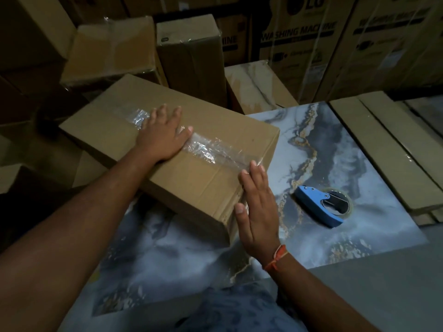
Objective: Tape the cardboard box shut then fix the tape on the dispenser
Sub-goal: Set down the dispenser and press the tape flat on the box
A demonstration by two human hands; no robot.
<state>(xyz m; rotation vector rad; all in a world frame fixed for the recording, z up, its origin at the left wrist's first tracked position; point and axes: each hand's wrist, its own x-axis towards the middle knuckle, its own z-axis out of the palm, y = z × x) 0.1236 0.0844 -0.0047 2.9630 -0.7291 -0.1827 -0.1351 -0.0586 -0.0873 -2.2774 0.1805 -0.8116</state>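
Observation:
A long brown cardboard box point(211, 149) lies on a marbled blue-grey slab point(347, 149). A wrinkled strip of clear tape point(211, 152) runs along the seam on its top. My left hand point(163, 135) lies flat on the tape in the middle of the box, fingers spread. My right hand point(257, 204) presses flat against the box's near right end, fingertips at the tape's end on the top edge. A blue tape dispenser point(320, 207) with a clear tape roll lies on the slab to the right of my right hand, untouched.
Several cardboard boxes point(191, 58) stand behind the box, some wrapped in clear film. Large washing machine cartons point(299, 44) fill the back right. Flat cardboard packs point(388, 149) lie along the slab's right side. My patterned trouser leg point(235, 310) shows at the bottom.

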